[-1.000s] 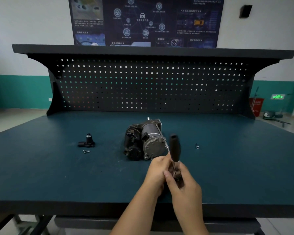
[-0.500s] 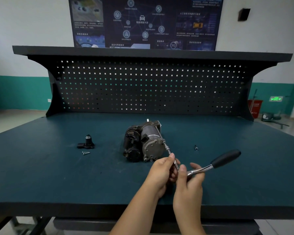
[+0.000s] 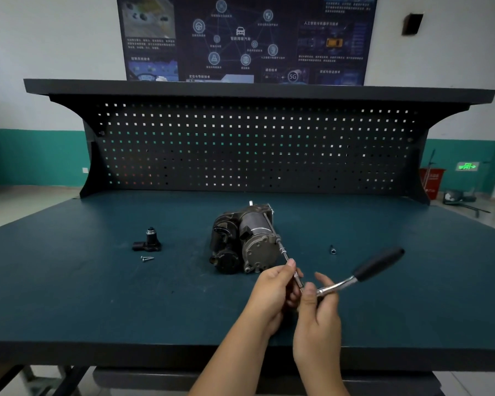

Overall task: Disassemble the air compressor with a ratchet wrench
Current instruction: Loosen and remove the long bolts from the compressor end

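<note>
compressor: air compressor (image 3: 246,241) at frame centre on the workbench (image 3: 97,295); long axis runs up-frame, end cap faces lower right.
extension bar (image 3: 285,254): from cap bolt down-right to ratchet head.
left hand (image 3: 272,292): fingers pinch the bar, likely to steady it.
right hand (image 3: 317,312): fingers curled round the ratchet wrench (image 3: 355,278) at its head; handle points right, slightly up.

Light was dim and even, leaving only faint shadows on the dark worktop (image 3: 69,281). Wide-angle distortion bowed the shelf (image 3: 257,88). The wrench (image 3: 355,277) was slightly motion-blurred at its handle; poster (image 3: 246,38) text looked soft.
</note>
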Action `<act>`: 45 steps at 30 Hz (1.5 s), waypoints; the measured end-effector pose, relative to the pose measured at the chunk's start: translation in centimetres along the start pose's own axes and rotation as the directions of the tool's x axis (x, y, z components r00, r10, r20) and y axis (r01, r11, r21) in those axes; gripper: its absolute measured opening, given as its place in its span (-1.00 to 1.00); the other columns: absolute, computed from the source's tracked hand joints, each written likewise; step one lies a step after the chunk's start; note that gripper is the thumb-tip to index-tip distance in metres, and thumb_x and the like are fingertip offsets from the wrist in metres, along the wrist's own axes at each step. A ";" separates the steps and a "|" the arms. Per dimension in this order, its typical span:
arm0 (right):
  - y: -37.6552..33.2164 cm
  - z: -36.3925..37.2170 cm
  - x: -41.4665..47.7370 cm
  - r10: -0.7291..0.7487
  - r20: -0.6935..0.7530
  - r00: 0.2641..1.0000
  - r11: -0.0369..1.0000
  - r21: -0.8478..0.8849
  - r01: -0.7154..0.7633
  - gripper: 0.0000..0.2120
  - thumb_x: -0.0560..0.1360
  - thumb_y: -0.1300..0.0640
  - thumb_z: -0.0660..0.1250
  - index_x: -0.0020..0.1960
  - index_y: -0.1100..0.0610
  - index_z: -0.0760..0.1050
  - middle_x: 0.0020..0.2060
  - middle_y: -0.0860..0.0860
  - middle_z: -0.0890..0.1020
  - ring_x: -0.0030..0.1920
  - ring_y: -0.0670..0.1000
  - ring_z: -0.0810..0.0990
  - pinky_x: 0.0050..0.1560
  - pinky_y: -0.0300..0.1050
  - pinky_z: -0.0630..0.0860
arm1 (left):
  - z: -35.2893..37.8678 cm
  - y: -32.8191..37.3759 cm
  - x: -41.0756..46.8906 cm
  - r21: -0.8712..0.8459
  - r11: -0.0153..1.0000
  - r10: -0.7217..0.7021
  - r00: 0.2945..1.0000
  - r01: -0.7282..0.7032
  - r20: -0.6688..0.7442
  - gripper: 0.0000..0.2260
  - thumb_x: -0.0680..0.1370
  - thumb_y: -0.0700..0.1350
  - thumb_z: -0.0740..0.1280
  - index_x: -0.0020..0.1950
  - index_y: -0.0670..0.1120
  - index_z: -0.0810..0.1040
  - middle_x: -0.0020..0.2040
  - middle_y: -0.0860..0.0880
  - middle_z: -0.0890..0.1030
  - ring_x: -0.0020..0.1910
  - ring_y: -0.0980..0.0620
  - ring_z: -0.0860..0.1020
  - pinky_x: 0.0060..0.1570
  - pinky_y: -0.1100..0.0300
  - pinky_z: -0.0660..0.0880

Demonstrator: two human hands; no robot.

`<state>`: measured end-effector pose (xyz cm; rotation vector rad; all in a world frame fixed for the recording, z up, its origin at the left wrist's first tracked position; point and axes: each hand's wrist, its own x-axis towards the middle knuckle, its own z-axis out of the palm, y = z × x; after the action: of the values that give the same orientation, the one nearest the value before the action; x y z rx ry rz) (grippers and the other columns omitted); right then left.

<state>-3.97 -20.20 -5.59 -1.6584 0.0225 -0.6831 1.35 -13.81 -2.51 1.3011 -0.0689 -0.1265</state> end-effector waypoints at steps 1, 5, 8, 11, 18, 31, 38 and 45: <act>0.0 -0.1 0.1 0.014 -0.019 1.000 1.000 0.020 -0.014 -0.58 0.52 -0.11 0.08 0.32 0.02 0.34 -0.25 -0.25 0.54 -0.23 -0.35 0.51 -0.26 -0.38 0.36 | 0.0 0.0 0.0 0.004 1.000 -0.005 1.000 0.005 0.008 -0.69 0.64 -0.05 0.15 -0.26 -0.12 0.46 -0.57 0.04 0.40 -0.61 0.18 0.31 -0.59 0.37 0.21; -0.1 -0.4 0.1 0.011 0.050 0.999 0.998 -0.063 -0.008 -0.68 0.53 -0.10 0.15 0.27 -0.12 0.35 -0.21 -0.21 0.62 -0.19 -0.28 0.58 -0.27 -0.38 0.41 | 0.0 0.2 -0.4 -0.003 1.000 -0.022 1.000 0.023 0.012 -0.68 0.62 -0.02 0.17 -0.28 -0.10 0.48 -0.50 0.00 0.38 -0.56 0.14 0.32 -0.56 0.33 0.22; 0.0 -0.6 -0.3 -0.055 0.182 0.982 0.985 -0.152 0.084 -0.64 0.52 -0.01 0.26 0.25 -0.36 0.36 0.00 -0.27 0.59 0.02 -0.27 0.55 -0.09 -0.41 0.41 | -0.2 0.3 -0.5 -0.034 0.999 -0.024 1.000 0.025 0.011 -0.61 0.58 -0.01 0.26 -0.45 -0.05 0.50 -0.49 0.01 0.44 -0.53 0.11 0.41 -0.47 0.27 0.34; -0.4 -0.8 -0.1 -0.072 0.226 0.972 0.989 -0.113 0.100 -0.61 0.50 0.02 0.31 0.10 -0.48 0.37 -0.01 -0.38 0.56 0.07 -0.38 0.49 -0.05 -0.52 0.38 | -0.5 0.0 -0.3 -0.057 0.998 -0.029 0.999 0.031 0.033 -0.56 0.59 -0.12 0.25 -0.52 -0.05 0.49 -0.51 0.02 0.47 -0.52 0.10 0.45 -0.43 0.26 0.41; -0.2 -0.6 0.5 0.034 0.031 0.999 0.996 0.085 -0.037 -0.93 0.54 -0.05 0.11 -0.02 -0.15 0.36 -0.24 -0.13 0.63 -0.19 -0.20 0.62 -0.27 -0.38 0.44 | 0.3 0.1 -0.4 -0.061 0.997 -0.037 0.999 0.039 0.035 -0.69 0.64 -0.05 0.13 -0.26 -0.11 0.43 -0.56 0.04 0.31 -0.62 0.17 0.25 -0.61 0.36 0.18; -0.1 -0.6 0.4 -0.039 0.104 0.994 0.997 0.077 0.031 -0.69 0.36 -0.26 0.16 0.07 -0.25 0.38 -0.14 -0.44 0.59 -0.12 -0.34 0.58 -0.16 -0.44 0.44 | 0.3 0.2 -0.5 -0.127 0.992 -0.027 0.999 0.030 0.024 -0.71 0.64 -0.09 0.14 -0.26 -0.12 0.42 -0.47 -0.01 0.36 -0.52 0.11 0.33 -0.46 0.29 0.28; 0.1 -0.9 0.2 -0.085 0.132 0.988 0.993 -0.073 0.095 -0.90 0.49 -0.06 0.26 -0.03 -0.26 0.42 -0.26 -0.22 0.65 -0.22 -0.22 0.60 -0.22 -0.41 0.44 | 0.1 0.1 -0.7 -0.162 0.984 -0.079 0.997 0.080 0.011 -0.71 0.61 -0.04 0.21 -0.28 -0.11 0.43 -0.48 0.00 0.39 -0.52 0.11 0.35 -0.51 0.29 0.31; -0.3 -1.0 -0.2 -0.090 0.213 0.973 0.990 -0.087 0.111 -0.74 0.44 -0.20 0.21 0.12 -0.36 0.38 -0.08 -0.32 0.60 -0.02 -0.37 0.53 -0.12 -0.52 0.40 | 0.1 0.4 -0.9 -0.163 0.985 -0.056 0.998 0.061 0.035 -0.69 0.63 -0.12 0.16 -0.32 -0.11 0.42 -0.48 0.00 0.49 -0.51 0.10 0.47 -0.47 0.29 0.41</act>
<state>-4.65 -20.96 -5.40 -1.8290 -0.1829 -0.5881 0.48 -13.66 -2.13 1.1375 -0.0453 -0.1985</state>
